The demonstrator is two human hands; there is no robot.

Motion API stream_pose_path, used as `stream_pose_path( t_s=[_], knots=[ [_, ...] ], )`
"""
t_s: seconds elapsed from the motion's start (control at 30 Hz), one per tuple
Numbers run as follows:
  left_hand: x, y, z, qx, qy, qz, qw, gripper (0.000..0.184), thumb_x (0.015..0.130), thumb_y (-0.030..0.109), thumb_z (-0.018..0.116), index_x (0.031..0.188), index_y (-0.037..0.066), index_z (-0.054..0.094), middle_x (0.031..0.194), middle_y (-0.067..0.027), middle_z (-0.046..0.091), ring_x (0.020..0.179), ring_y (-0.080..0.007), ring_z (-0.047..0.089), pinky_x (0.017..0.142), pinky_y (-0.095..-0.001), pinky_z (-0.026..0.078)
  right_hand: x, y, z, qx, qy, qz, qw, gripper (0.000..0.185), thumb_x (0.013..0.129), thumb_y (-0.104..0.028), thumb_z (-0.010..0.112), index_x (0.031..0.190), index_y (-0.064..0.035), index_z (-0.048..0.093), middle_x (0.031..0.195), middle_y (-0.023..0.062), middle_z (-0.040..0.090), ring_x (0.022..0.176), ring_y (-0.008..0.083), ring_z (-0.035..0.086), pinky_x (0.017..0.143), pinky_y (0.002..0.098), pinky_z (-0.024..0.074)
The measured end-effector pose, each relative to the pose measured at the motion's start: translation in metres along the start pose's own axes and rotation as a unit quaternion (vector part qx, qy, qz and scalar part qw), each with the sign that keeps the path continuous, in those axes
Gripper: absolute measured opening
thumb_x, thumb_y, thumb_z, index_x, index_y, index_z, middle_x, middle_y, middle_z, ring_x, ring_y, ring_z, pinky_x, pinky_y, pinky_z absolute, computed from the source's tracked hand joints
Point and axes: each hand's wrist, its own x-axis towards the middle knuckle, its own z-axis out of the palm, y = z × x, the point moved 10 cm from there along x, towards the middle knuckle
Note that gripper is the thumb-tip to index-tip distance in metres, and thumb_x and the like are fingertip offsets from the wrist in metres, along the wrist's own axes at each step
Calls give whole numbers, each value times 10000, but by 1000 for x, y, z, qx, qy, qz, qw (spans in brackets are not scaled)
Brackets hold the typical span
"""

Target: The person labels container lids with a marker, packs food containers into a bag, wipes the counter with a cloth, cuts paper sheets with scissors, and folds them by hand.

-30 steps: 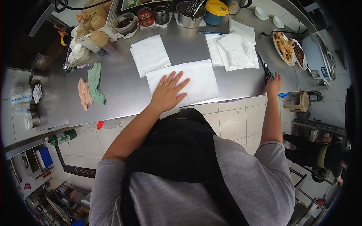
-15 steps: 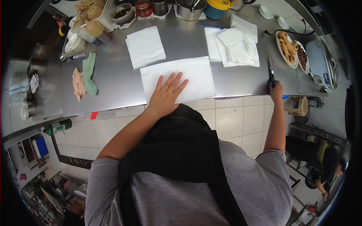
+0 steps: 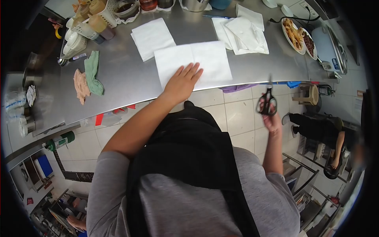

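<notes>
My left hand (image 3: 182,83) rests on a white paper sheet (image 3: 211,59) near the counter's front edge, palm down with the fingers stretched out. Black-handled scissors (image 3: 267,102) are in my right hand (image 3: 272,120), held out past the counter edge with the tips pointing away from me. The blades are blurred, so I cannot tell how far apart they are. Just beyond the sheet lies a squarish stack of white paper (image 3: 153,37). To its right sits a looser pile of white paper (image 3: 246,35), some of it folded.
On the steel counter (image 3: 126,79) lie a green cloth (image 3: 93,73) and a pink cloth (image 3: 81,87) at left. Sauce bottles (image 3: 99,27) stand behind them. Food plates (image 3: 294,37) and a lidded appliance (image 3: 329,49) are at right. Another person (image 3: 319,128) is behind on the right.
My right hand has lifted the scissors off the counter and brought them left and toward me. My left hand stays flat on the sheet; the whole view has shifted a little.
</notes>
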Motion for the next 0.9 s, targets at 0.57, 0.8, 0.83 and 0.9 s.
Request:
stream_pose_path(
  t_s=[0.57, 0.8, 0.83, 0.9],
  knots=[
    [-14, -3, -39, -80, 222, 27, 971, 209, 725, 121, 715, 927, 158, 675, 990, 35, 650, 969, -172, 614, 787, -323, 487, -32, 151, 168, -127, -115, 239, 956, 618, 925, -501, 567, 1346, -64, 451, 949, 19, 534, 856, 111, 547, 781, 265, 481],
    [-19, -1, -44, -65, 261, 39, 962, 188, 726, 132, 717, 909, 164, 690, 953, 37, 653, 922, -161, 634, 735, -304, 521, -3, 142, 177, -151, -35, 204, 967, 541, 940, -498, 548, 1231, -42, 524, 823, -8, 504, 695, 78, 505, 622, 230, 450],
    [-20, -1, -44, -65, 262, 39, 962, 184, 726, 132, 717, 905, 162, 691, 949, 36, 651, 916, -160, 637, 726, -300, 527, -1, 141, 178, -156, -33, 203, 966, 533, 939, -497, 550, 1215, -43, 528, 817, -10, 501, 686, 74, 502, 607, 226, 444],
    [-20, -1, -45, -66, 265, 37, 961, 180, 726, 131, 717, 901, 159, 691, 946, 36, 649, 909, -160, 639, 716, -296, 532, 1, 139, 182, -161, -28, 204, 965, 526, 936, -497, 555, 1202, -44, 531, 804, -13, 497, 673, 70, 499, 593, 223, 437]
  ],
)
